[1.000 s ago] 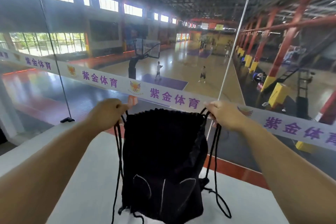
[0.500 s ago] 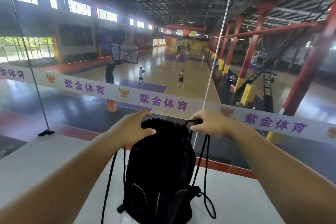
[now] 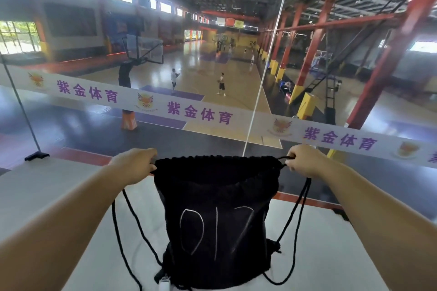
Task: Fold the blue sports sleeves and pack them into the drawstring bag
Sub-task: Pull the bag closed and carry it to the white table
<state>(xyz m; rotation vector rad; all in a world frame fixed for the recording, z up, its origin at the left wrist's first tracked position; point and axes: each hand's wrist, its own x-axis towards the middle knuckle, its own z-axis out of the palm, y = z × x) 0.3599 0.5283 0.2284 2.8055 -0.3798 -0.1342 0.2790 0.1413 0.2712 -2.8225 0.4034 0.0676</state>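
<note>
A black drawstring bag (image 3: 217, 224) with white chalk-like digits on its front hangs upright in front of me, its bottom near a white table (image 3: 331, 255). My left hand (image 3: 134, 165) grips the left top corner at the cord. At the right top corner my right hand (image 3: 305, 160) pinches the cord loop. The top edge is stretched flat between both hands. Black cords (image 3: 125, 224) hang in loops down each side. No blue sleeves are visible; the bag's inside is hidden.
A glass barrier with a white banner of purple characters (image 3: 201, 113) stands just beyond the table edge. Behind it lies a basketball court with players and a hoop stand (image 3: 127, 73). Red steel columns line the right.
My hands have moved apart from the bunched bag mouth to its two corners, pulling the top taut. The bag now shows its numbered face and hangs flatter.
</note>
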